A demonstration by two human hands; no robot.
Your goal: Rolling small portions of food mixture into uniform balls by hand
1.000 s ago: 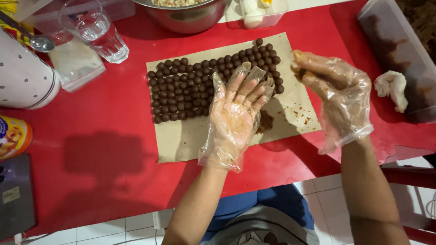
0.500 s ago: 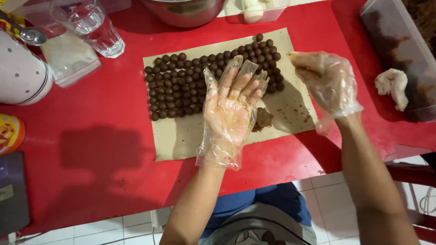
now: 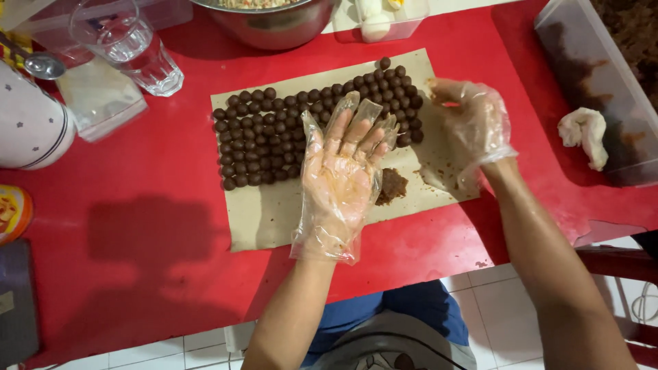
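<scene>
Many small dark brown balls (image 3: 274, 133) lie in rows on a sheet of brown paper (image 3: 267, 212) on the red table (image 3: 137, 226). My left hand (image 3: 343, 175), in a loose clear plastic glove, is held palm up and flat above the paper, fingers spread, holding nothing. A small lump of brown dough (image 3: 392, 185) lies on the paper just right of it. My right hand (image 3: 469, 127), also gloved, hovers at the right end of the ball rows with fingers curled; whether it pinches anything is hidden by the glove.
A metal bowl (image 3: 274, 27) stands at the back. A drinking glass (image 3: 130, 44) and a clear bag (image 3: 99, 99) sit back left, beside a white jug (image 3: 27, 127). A plastic tub (image 3: 603, 75) with brown residue and a crumpled white glove (image 3: 584, 133) are at the right.
My right hand moved left and down toward the end of the ball rows. My left hand stayed palm up over the paper.
</scene>
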